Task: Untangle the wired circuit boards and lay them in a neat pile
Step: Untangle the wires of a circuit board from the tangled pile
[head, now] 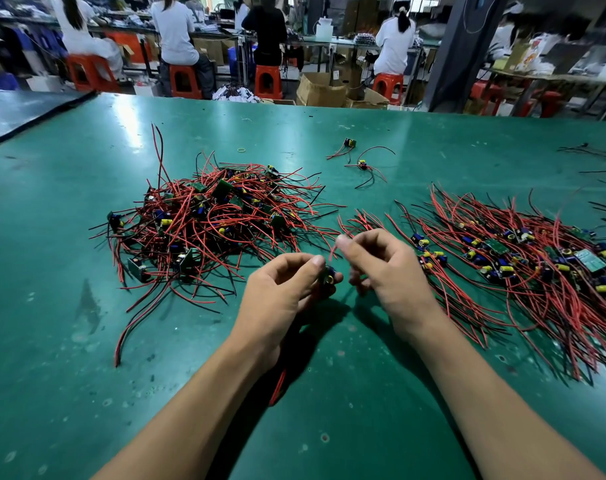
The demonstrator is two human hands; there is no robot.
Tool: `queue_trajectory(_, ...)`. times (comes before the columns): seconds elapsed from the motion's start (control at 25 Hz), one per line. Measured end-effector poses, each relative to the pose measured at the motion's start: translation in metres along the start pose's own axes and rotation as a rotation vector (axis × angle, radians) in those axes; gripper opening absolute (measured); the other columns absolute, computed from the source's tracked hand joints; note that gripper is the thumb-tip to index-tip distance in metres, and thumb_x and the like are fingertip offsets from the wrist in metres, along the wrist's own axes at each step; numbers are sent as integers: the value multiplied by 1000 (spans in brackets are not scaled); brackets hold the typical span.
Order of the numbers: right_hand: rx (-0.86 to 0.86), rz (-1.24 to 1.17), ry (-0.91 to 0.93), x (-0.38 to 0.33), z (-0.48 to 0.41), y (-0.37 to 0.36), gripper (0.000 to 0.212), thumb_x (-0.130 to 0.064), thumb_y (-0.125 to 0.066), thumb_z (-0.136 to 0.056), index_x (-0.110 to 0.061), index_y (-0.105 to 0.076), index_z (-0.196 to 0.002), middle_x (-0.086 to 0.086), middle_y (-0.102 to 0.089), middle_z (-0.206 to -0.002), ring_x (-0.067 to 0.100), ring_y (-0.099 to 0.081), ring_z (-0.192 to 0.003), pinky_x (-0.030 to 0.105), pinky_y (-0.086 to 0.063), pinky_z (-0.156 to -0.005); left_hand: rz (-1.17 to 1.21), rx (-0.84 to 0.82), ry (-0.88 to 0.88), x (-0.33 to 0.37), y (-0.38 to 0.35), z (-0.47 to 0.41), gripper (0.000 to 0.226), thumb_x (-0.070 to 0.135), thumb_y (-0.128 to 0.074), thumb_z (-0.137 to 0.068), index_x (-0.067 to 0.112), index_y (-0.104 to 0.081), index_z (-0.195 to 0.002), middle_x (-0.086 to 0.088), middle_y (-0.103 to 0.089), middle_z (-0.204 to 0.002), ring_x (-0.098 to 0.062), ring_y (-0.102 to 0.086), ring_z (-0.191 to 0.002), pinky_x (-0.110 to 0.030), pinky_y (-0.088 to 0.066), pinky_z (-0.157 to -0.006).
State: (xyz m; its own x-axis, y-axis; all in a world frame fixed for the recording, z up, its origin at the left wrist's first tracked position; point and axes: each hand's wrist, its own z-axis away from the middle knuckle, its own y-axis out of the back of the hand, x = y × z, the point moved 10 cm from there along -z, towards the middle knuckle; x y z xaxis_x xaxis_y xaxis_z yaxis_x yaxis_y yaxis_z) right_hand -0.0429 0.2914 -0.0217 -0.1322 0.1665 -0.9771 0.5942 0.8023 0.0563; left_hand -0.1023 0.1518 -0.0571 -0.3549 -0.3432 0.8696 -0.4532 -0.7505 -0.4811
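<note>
Over the green table [329, 393], the left hand [280, 289] grips a small circuit board [329, 277] between thumb and curled fingers, just above the surface. The right hand [381, 268] is close beside it, its thumb and forefinger pinching a red wire [332, 252] that rises from the board. A tangled heap of wired boards [208, 216] lies to the left, and a flatter, combed-out pile [519, 261] spreads to the right. Two loose boards [362, 165] sit farther back
</note>
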Motion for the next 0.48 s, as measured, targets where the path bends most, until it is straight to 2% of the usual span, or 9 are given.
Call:
queue_trajectory(0.12, 49, 234, 121, -11, 4, -1, 18, -29, -79, -85, -17, -66, -79, -3, -70, -74, 10, -60, -67, 26, -50, -67, -60, -104, 82, -9, -10, 1, 32, 38, -58, -92, 12, -76, -99, -10, -74, -104, -21, -69, -90, -29, -55, -76)
queue_trajectory(0.2, 58, 220, 132, -14, 4, 4, 16, -32, -78, -84, -18, -70, -84, -3, -72, -80, 12, -65, -73, 33, -54, -74, -108, -187, 150, -17, -17, 2, 45, 50, -45, -98, 19, -73, -114, -5, -72, -116, -21, -68, -106, -27, -52, -75)
queue_trajectory(0.28, 1, 244, 109, -11, 2, 2, 15, -32, -78, -83, -21, -72, -91, -5, -74, -85, 13, -67, -78, 34, -55, -77, -97, -206, 185, -22, -16, 0, 52, 56, -39, -97, 22, -71, -118, -2, -70, -121, -19, -64, -116, -36, -50, -96)
queue_trajectory(0.36, 2, 311, 117, -9, -1, 4, 12, -22, -77, -85, -22, -73, -96, -8, -73, -87, 8, -66, -79, 28, -53, -79, -84, -179, 209, -24, -15, -2, 55, 62, -41, -91, 24, -74, -113, 0, -72, -118, -19, -66, -113, -44, -40, -109)
queue_trajectory(0.4, 43, 341, 135, -11, -2, 10, 12, -17, -76, -86, -22, -73, -96, -9, -73, -87, 5, -65, -78, 23, -52, -78, -98, -161, 209, -24, -14, -3, 57, 64, -43, -87, 23, -75, -111, 0, -72, -116, -19, -68, -110, -44, -41, -109)
queue_trajectory(0.48, 166, 454, 185, -19, -4, 31, 15, -11, -72, -88, -24, -72, -97, -9, -73, -89, 2, -65, -79, 18, -51, -79, -129, -107, 184, -23, -10, -4, 55, 59, -48, -87, 15, -75, -107, -3, -73, -111, -21, -71, -99, -39, -50, -96)
